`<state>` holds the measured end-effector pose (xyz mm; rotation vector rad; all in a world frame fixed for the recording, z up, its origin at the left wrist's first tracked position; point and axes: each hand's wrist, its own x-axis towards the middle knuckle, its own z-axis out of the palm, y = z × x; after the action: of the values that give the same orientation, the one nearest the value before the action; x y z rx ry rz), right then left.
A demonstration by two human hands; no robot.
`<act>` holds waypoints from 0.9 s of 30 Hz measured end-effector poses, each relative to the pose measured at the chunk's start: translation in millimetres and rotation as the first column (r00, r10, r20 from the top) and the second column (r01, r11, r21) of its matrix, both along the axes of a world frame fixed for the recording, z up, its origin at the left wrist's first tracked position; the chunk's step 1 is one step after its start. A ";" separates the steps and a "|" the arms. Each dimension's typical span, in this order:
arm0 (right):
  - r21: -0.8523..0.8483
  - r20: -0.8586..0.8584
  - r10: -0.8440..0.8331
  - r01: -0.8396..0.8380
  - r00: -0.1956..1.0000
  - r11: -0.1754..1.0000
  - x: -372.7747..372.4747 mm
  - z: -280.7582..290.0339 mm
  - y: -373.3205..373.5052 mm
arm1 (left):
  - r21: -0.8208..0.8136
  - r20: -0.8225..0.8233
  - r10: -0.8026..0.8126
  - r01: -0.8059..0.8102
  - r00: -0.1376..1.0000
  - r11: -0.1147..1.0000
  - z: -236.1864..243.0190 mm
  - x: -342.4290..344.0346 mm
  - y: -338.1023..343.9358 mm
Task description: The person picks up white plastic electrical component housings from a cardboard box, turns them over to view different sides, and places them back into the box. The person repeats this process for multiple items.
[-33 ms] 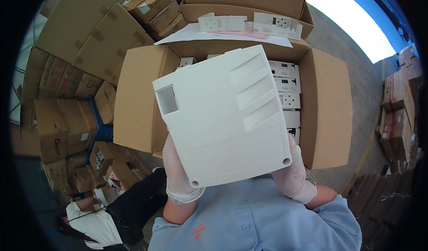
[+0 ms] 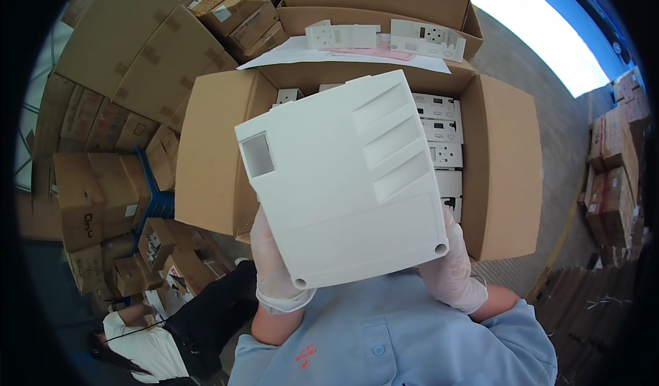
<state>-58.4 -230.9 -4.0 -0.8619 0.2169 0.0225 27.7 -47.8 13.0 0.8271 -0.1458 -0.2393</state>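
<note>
A large white plastic housing [image 2: 343,187], with a square opening at its upper left, three sloped recesses and two holes along its lower edge, is held tilted in both gloved hands. My left hand [image 2: 273,262] grips its left side and my right hand [image 2: 454,266] its right side; their fingertips are hidden behind it. Beyond the housing an open cardboard box [image 2: 506,166] holds several white socket pieces [image 2: 443,154]. Two white pieces [image 2: 343,36] [image 2: 425,39] lie on paper [image 2: 274,58] at the far edge.
Stacked cartons [image 2: 141,56] fill the left, beside a blue plastic pallet [image 2: 158,197]. A co-worker [image 2: 199,324] in white top and dark trousers is at lower left. More cartons [image 2: 611,201] stand on the right, beside the grey floor [image 2: 508,56] and a bright doorway.
</note>
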 end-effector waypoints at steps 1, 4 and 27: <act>0.007 -0.003 -0.005 0.005 1.000 1.000 0.3 0.5 0.5 | 0.044 0.025 0.011 -0.012 1.000 0.999 0.4 -0.5 -0.1; 0.016 -0.071 0.019 -0.018 0.997 1.000 0.9 0.8 0.1 | 0.093 0.017 0.011 -0.013 1.000 0.996 4.4 -0.6 -1.0; -0.161 -0.035 0.172 -0.175 0.984 0.971 8.9 -30.9 -10.2 | 0.259 -0.393 0.266 -0.172 0.880 0.951 -2.8 9.0 -6.4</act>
<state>-49.4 -241.1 -34.9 -1.0430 0.1638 0.1795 36.7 -54.1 10.2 0.9815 0.3918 -0.2166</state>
